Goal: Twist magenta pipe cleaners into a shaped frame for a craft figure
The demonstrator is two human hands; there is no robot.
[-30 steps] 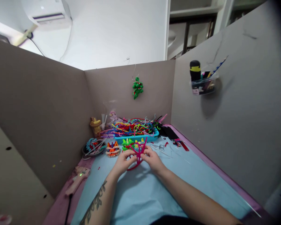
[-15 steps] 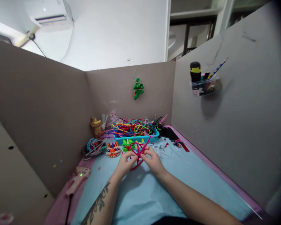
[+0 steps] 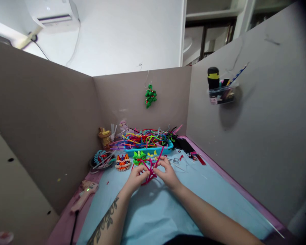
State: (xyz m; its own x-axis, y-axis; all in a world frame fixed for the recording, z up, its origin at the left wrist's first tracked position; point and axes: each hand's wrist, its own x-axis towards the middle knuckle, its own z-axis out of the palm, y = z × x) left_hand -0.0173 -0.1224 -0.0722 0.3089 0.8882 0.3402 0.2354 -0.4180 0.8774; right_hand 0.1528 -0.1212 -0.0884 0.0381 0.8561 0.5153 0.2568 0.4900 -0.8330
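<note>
Magenta pipe cleaners (image 3: 151, 165), bent into an open looped frame, hang just above the blue cloth between my two hands. My left hand (image 3: 138, 176) pinches the frame's left side near its middle. On the other side, my right hand (image 3: 166, 172) pinches it between thumb and fingers, and one straight end sticks up beside the fingertips. Behind the frame sit a green pipe-cleaner figure (image 3: 139, 157) and a yellow and light-blue one (image 3: 152, 156). An orange and cream figure (image 3: 122, 163) lies left of them.
A blue tray (image 3: 135, 151) heaped with colourful pipe cleaners stands at the back. Scissors (image 3: 176, 161) lie right of my hands. A pink glue gun (image 3: 84, 197) with a lit green light rests at left, near a dark bowl (image 3: 102, 166). Grey partitions (image 3: 142, 115) surround the table.
The magenta frame has tilted, so its loops look narrower and flatter. My hands keep their pinch in nearly the same place.
</note>
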